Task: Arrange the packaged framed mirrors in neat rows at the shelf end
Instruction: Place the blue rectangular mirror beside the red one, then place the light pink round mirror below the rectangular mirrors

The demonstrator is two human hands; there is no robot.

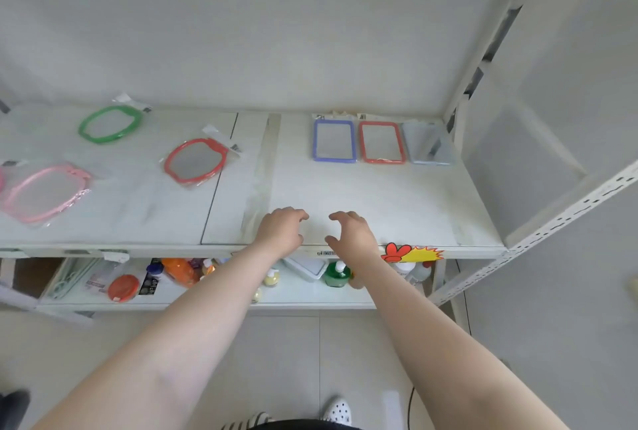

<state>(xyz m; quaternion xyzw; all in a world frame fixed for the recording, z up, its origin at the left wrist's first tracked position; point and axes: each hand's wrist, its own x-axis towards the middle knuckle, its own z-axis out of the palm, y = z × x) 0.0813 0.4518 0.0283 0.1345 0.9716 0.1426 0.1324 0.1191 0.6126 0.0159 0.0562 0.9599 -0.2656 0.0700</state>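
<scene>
Three rectangular packaged mirrors lie side by side at the back right of the white shelf (397,208): a blue-framed one (334,140), a red-framed one (381,142) and a grey one (428,143). On the left part lie oval packaged mirrors, apart from each other: green-framed (110,124), red-framed (196,160) and pink-framed (46,192). My left hand (281,231) and my right hand (350,234) hover over the shelf's front edge, fingers curled and apart, holding nothing.
A slotted white upright (538,240) and a side panel bound the shelf on the right. A lower shelf holds bottles, an orange lid (123,288) and a green bottle (336,274). A flower-and-burst sticker (411,253) marks the front edge.
</scene>
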